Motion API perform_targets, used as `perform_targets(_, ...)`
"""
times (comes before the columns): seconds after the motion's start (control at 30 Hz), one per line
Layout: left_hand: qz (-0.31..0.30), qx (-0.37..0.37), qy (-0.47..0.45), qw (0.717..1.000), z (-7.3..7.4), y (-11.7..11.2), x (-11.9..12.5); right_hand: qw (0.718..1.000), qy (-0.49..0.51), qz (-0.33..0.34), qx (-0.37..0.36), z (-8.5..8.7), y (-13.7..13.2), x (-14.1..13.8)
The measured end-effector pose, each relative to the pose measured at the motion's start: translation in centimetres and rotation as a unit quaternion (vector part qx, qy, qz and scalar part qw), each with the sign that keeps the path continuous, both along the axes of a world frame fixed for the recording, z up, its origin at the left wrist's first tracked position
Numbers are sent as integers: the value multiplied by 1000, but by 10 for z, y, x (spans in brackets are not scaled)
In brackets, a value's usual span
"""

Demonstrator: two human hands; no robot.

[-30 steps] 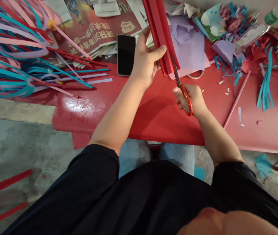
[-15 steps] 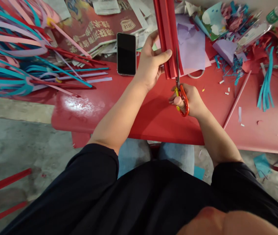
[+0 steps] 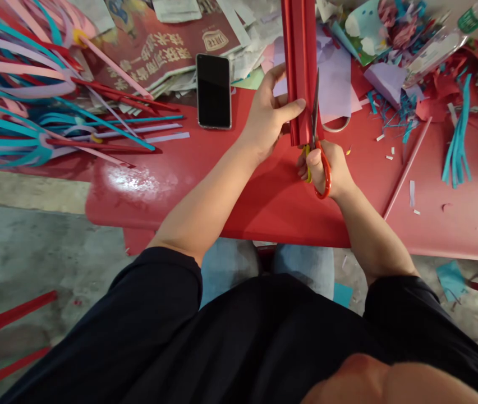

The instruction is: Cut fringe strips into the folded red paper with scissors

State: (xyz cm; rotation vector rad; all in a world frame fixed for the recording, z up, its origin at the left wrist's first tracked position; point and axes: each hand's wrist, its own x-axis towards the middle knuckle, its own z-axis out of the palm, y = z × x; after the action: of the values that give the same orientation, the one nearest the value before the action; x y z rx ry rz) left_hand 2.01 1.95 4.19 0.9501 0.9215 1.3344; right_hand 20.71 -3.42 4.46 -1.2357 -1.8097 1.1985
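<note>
My left hand (image 3: 270,115) is closed round a folded stack of red paper (image 3: 300,62) that stands upright over the red table (image 3: 205,174). Its thumb presses on the front of the stack near the lower end. My right hand (image 3: 327,168) grips red-handled scissors (image 3: 317,151), fingers through the loops. The blades point up along the right side of the paper and cut into its lower edge. Both hands are close together above the middle of the table.
A black phone (image 3: 214,91) lies left of my left hand. Bundles of coloured paper strips (image 3: 24,101) fill the left side. Purple sheets (image 3: 335,84), scraps and teal strips (image 3: 458,140) litter the right. A thin red rod (image 3: 407,168) lies diagonally. Red strips (image 3: 7,320) lie on the floor.
The red paper stack has swung from tilted to upright and shifted right. The scissors turned upright with it and their blades moved further up into the paper.
</note>
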Motion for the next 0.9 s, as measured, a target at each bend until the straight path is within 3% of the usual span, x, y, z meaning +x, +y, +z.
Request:
perform_targets(0.1, 6, 8, -12, 1000, -5, 3, 1, 1000, 4, -15, 24, 1, -1, -1)
perform_targets(0.37, 21, -5, 5, 1000, -4, 2, 3, 999, 8, -54, -5, 0, -4, -4)
perform_targets(0.9, 16, 21, -26, 999, -4, 1, 3, 997, 11, -71, -27, -1, -8, -11)
